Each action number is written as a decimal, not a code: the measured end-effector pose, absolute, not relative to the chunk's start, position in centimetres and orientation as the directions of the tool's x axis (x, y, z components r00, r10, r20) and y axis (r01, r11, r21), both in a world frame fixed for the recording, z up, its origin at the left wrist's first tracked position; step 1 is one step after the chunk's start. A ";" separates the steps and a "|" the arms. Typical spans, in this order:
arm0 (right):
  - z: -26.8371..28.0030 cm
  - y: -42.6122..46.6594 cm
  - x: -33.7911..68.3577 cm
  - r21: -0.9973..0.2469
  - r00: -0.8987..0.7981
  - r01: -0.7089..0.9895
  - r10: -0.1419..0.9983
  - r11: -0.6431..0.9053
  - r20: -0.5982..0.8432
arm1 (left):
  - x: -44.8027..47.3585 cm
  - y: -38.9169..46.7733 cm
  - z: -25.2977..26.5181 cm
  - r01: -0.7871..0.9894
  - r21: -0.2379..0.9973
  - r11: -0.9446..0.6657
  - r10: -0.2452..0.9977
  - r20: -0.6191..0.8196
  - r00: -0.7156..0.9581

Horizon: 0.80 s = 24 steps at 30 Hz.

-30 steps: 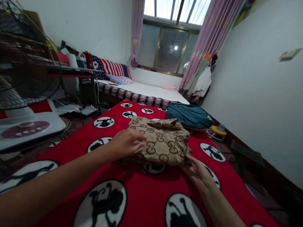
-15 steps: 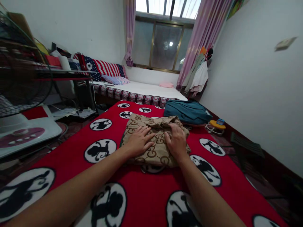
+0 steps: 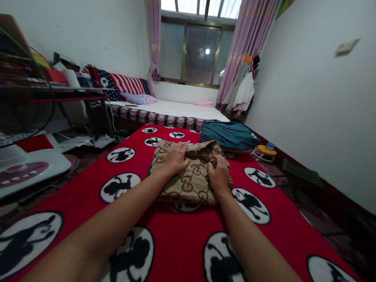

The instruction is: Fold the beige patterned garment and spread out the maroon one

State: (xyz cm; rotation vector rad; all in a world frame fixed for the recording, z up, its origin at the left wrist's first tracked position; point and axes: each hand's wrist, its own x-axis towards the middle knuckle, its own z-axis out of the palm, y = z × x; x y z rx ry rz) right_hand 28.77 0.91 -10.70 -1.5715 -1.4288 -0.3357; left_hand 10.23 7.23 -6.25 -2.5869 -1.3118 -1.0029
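A folded tan shirt (image 3: 188, 184) with a brown interlocking-G pattern lies on a red blanket (image 3: 182, 243) with black-and-white monkey ovals. Its rumpled collar faces the far edge, between my hands. Over the shirt's left half lies my left hand (image 3: 177, 158), fingers stretched forward and thumb out to the side. My right hand (image 3: 219, 174) rests on the right part beside the collar, its fingers slightly bent and the thumb apart. Both hands touch the cloth from above. Just beyond the shirt, to the right, is a folded teal cloth item (image 3: 229, 135).
A white bed (image 3: 176, 107) stands at the far end below the window. To the left are a fan (image 3: 23, 86) and a cluttered desk (image 3: 79, 90). A yellow-topped stool (image 3: 266, 150) and a dark folding stool (image 3: 302, 172) stand along the right wall.
My left hand has slid forward toward the shirt's far edge, its fingers closer together. My right hand stays by the collar with little movement. The view has shifted slightly.
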 end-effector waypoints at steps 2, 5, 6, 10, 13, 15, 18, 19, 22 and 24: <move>-10.6 0.9 28.8 -0.443 0.266 0.888 0.649 0.123 0.713 | 10.7 7.1 -7.0 0.746 0.222 -0.628 0.709 0.559 0.431; -10.3 0.7 28.8 -0.406 0.217 0.909 0.725 0.095 0.654 | 10.8 6.5 -7.9 0.719 0.210 -0.663 0.683 0.563 0.465; -10.1 0.5 28.7 -0.392 0.198 0.915 0.745 0.093 0.637 | 10.8 6.2 -8.0 0.705 0.197 -0.681 0.665 0.569 0.484; -9.7 -0.2 28.3 -0.326 0.147 0.941 0.751 0.095 0.644 | 10.8 5.8 -8.0 0.646 0.148 -0.749 0.592 0.587 0.552; -9.6 -0.6 27.9 -0.238 0.101 0.967 0.716 0.093 0.690 | 10.9 5.9 -8.1 0.562 0.136 -0.816 0.525 0.582 0.621; -9.7 -0.6 27.7 -0.179 0.046 0.978 0.722 0.109 0.690 | 11.1 5.9 -8.3 0.500 0.154 -0.852 0.488 0.578 0.653; -10.0 -0.4 27.3 -0.126 -0.001 0.986 0.765 0.108 0.645 | 11.5 5.9 -8.2 0.416 0.197 -0.888 0.446 0.593 0.670; -10.1 -0.4 27.3 -0.115 -0.004 0.988 0.773 0.099 0.634 | 11.7 6.0 -8.1 0.387 0.203 -0.899 0.428 0.593 0.682; -10.2 -0.5 27.1 -0.093 -0.011 0.992 0.770 0.091 0.638 | 12.8 6.7 -7.2 0.310 0.182 -0.933 0.358 0.545 0.758; -10.2 -0.7 27.1 -0.095 -0.014 0.991 0.763 0.099 0.647 | 13.6 7.6 -6.5 0.294 0.130 -0.947 0.320 0.471 0.822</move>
